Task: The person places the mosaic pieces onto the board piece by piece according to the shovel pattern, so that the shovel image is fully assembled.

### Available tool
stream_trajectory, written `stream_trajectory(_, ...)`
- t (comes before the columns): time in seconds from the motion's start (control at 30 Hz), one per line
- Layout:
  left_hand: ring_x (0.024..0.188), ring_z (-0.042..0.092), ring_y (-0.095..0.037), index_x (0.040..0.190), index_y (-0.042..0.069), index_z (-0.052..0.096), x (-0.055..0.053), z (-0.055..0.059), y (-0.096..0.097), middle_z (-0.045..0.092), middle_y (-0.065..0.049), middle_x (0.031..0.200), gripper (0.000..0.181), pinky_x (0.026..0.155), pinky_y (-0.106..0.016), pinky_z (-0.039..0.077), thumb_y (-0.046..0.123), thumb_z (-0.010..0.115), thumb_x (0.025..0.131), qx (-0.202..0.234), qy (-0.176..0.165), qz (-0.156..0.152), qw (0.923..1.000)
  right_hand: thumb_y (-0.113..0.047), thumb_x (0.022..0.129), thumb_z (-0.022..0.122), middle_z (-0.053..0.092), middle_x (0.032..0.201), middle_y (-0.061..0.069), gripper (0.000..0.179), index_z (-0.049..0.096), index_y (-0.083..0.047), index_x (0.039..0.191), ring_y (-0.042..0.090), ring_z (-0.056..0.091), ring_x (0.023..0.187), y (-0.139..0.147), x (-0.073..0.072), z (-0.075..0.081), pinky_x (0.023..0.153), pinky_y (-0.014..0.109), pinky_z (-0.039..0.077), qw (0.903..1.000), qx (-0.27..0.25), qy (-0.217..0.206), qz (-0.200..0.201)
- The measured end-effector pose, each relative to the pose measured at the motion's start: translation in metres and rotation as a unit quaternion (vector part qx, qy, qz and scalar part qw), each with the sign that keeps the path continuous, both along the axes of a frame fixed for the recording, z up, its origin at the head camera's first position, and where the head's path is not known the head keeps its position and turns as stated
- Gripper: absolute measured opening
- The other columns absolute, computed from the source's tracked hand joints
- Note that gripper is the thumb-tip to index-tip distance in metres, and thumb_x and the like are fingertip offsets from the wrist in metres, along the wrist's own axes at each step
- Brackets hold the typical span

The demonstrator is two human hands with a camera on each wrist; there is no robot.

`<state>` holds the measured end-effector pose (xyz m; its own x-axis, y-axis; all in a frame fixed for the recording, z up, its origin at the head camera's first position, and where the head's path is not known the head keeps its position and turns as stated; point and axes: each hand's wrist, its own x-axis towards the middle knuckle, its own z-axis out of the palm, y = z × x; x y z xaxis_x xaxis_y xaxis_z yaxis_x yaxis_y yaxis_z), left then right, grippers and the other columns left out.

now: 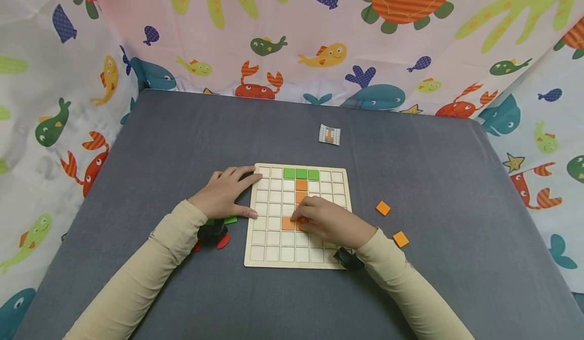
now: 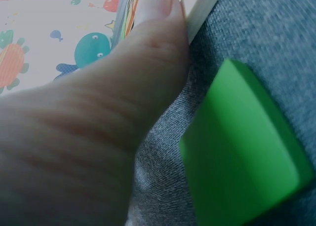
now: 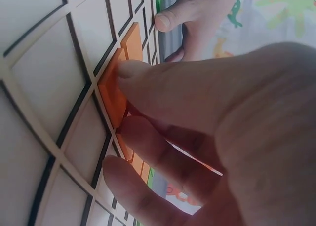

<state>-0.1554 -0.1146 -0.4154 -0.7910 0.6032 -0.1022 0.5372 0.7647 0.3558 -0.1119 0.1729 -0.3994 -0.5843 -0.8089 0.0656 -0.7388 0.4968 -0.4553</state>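
Observation:
A wooden grid board (image 1: 249, 249) lies flat on the cloth. My left hand (image 1: 223, 194) rests at its left edge, fingers fairly straight and thumb against the rim. My right hand (image 1: 334, 221) is over the middle of the grid, its fingers curled. In the right wrist view, its thumb and fingers hold an orange square tile (image 3: 112, 90) at a cell; the fingers hide part of it. Another orange tile (image 1: 287, 223) sits in the cell just left. More orange tiles (image 1: 301, 185) run up the same column to a row of green tiles (image 1: 301, 174) at the top.
Two loose orange tiles (image 1: 382, 208) lie right of the board. Beside the left wrist are green pieces (image 1: 230, 219) and red pieces (image 1: 223, 241), partly hidden by the wrist camera (image 1: 213, 232). A small printed card (image 1: 329, 135) lies beyond the board. Patterned fabric (image 1: 292, 41) hangs behind.

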Motion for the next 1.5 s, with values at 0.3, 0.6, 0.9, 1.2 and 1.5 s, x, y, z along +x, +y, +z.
stream_trajectory(0.3,0.137,0.031,-0.034,0.149,0.017,0.036,0.0,0.002,0.001,0.03,-0.013,0.153,0.09,0.099,-0.058,0.029,0.058,0.072,0.076,0.005,-0.001,-0.007,1.0,-0.008,0.086,0.071,0.063,0.102,0.001,0.021,0.067,-0.01,0.107,0.012,0.059,0.091,0.027,0.003,0.02,0.077,0.025,0.05,0.998,0.015,0.037,-0.05)
stream_trajectory(0.6,0.137,0.03,-0.034,0.15,0.019,0.034,-0.001,-0.001,0.0,0.028,-0.011,0.154,0.091,0.099,-0.058,0.028,0.059,0.07,0.077,0.002,-0.004,-0.006,1.0,-0.014,0.085,0.073,0.062,0.091,-0.003,0.016,0.068,-0.009,0.099,0.006,0.056,0.072,0.107,0.022,0.034,0.067,0.028,0.049,0.9759,0.111,0.03,-0.185)
stream_trajectory(0.9,0.136,0.031,-0.034,0.149,0.018,0.035,-0.001,0.0,0.001,0.03,-0.012,0.153,0.091,0.098,-0.056,0.029,0.059,0.071,0.076,0.001,0.0,-0.005,1.0,-0.038,0.083,0.074,0.047,0.077,0.001,0.035,0.053,-0.01,0.086,0.012,0.042,0.065,0.156,0.051,0.023,0.058,0.028,0.036,0.9313,0.164,-0.046,-0.322)
stream_trajectory(1.2,0.136,0.031,-0.034,0.15,0.019,0.034,-0.003,-0.002,0.0,0.03,-0.012,0.153,0.093,0.096,-0.055,0.03,0.061,0.07,0.076,-0.003,0.006,-0.005,1.0,-0.017,0.082,0.076,0.054,0.08,-0.004,0.019,0.058,-0.011,0.088,0.009,0.051,0.072,0.163,0.057,0.015,0.062,0.029,0.044,0.9532,0.131,-0.015,-0.272)
stream_trajectory(1.5,0.136,0.031,-0.035,0.15,0.018,0.035,0.0,-0.001,0.0,0.03,-0.013,0.153,0.091,0.098,-0.056,0.029,0.059,0.071,0.077,0.003,0.001,-0.005,1.0,-0.015,0.08,0.079,0.055,0.087,-0.004,0.024,0.061,-0.012,0.095,0.009,0.056,0.078,0.13,0.04,0.015,0.069,0.029,0.049,0.9713,0.082,0.083,-0.207)
